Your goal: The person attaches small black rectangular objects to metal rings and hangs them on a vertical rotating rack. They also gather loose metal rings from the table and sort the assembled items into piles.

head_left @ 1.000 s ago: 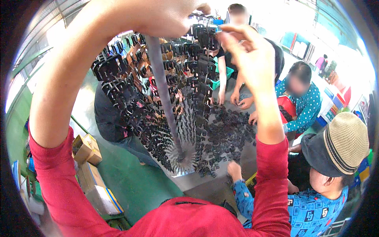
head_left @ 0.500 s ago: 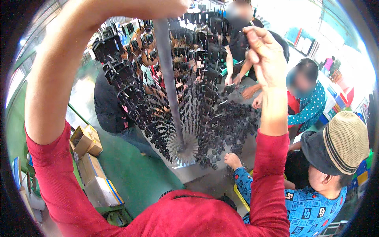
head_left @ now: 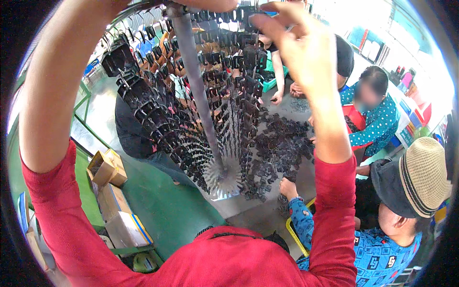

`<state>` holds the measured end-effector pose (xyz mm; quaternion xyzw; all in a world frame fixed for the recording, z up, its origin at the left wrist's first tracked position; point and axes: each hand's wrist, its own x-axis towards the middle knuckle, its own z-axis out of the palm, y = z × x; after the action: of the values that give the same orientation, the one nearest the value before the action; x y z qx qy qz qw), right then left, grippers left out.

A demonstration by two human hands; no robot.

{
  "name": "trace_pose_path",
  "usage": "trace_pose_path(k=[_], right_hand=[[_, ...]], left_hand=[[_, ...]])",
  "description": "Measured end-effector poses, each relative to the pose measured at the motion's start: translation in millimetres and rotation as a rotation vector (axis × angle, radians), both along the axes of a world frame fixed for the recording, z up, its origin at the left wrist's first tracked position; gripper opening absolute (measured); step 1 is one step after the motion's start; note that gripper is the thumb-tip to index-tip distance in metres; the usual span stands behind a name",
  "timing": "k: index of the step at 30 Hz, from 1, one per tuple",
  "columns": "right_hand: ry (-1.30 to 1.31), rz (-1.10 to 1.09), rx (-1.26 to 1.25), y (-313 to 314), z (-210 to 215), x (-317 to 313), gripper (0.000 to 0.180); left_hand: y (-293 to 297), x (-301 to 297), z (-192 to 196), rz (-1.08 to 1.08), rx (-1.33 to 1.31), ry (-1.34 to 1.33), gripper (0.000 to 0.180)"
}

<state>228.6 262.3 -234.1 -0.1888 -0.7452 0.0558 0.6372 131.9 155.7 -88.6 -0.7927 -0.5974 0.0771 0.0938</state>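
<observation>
A tall hanging rack of small black parts (head_left: 158,115) surrounds a grey central pole (head_left: 198,81). The parts hang on wire hooks in tiers, narrowing toward a round spoked base (head_left: 222,177). My left hand (head_left: 213,4) is at the pole's upper end; the picture's top edge cuts it off, hiding its fingers. Raised at the rack's upper right, my right hand (head_left: 296,38) has bent fingers with tips close together beside the hanging parts. Motion blurs it, and whatever small thing it may hold cannot be made out.
Loose black parts (head_left: 282,143) cover the grey table right of the rack. Co-workers stand around it, one in a knitted hat (head_left: 420,177) close on my right. Cardboard boxes (head_left: 107,167) stand at left; a green crate (head_left: 270,76) lies beyond.
My right hand has moved up and left to the rack's upper tier. My view has shifted slightly, and the rack has turned a little. The co-worker in dotted sleeves now has a red container.
</observation>
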Motion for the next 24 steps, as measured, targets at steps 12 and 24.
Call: trace_pose_path(k=[12,24], right_hand=[[0.160,0.500,-0.504,68,-18,57,0.022],[0.033,-0.010,0.211,11,16,18,0.020]], left_hand=[[16,-43,-23,-0.347,0.387,0.026,0.049],[4,-16,13,-0.253,0.215,0.147,0.048]])
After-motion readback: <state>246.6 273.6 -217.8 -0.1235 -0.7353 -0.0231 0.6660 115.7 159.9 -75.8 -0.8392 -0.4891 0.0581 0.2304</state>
